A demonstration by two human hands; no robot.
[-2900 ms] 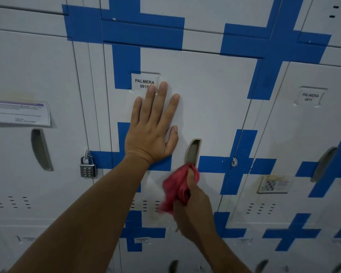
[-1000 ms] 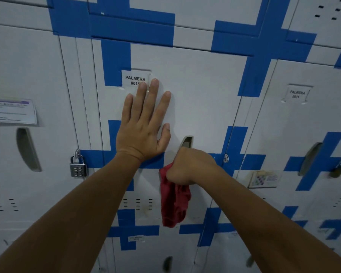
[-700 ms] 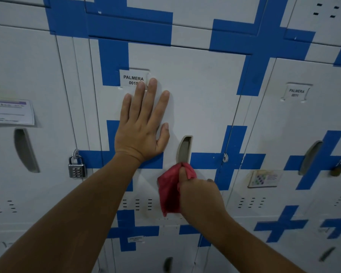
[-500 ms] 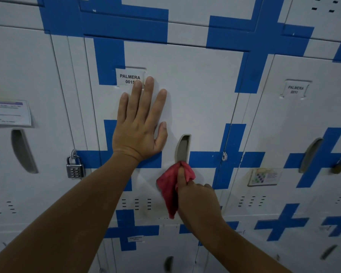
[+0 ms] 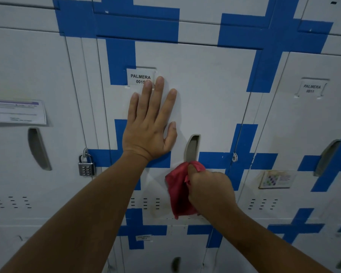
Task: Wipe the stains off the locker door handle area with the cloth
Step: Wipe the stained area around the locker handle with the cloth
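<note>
Head view, one moment, locker bank. Item: locker door (image 5: 205,91), white with blue tape crosses, label "PALMERA 0015" partly covered by fingertips. Item: handle recess (image 5: 192,147), a narrow slot with its long axis near vertical, leaning slightly right at the top, set right of centre on the door. Item: red cloth (image 5: 177,194), bunched, its top edge touching the lower end of the slot and the rest hanging down over the panel below. Right hand (image 5: 209,188): curled round the cloth, thumb on top pressing it to the door; directly beneath the slot and the nearer hand to it. Left hand (image 5: 150,127): fingers straight and spread, palm flat on the door, just left of the slot. Judgement: wiping is under way; the slot lies straight above the cloth, so an upward stroke along its length would cover it. Faint brownish marks (image 5: 156,210) show by the vent slits (image 5: 145,202), left of the cloth. Containers: lockers all closed, contents hidden; padlock (image 5: 86,166) on the left neighbour.
</note>
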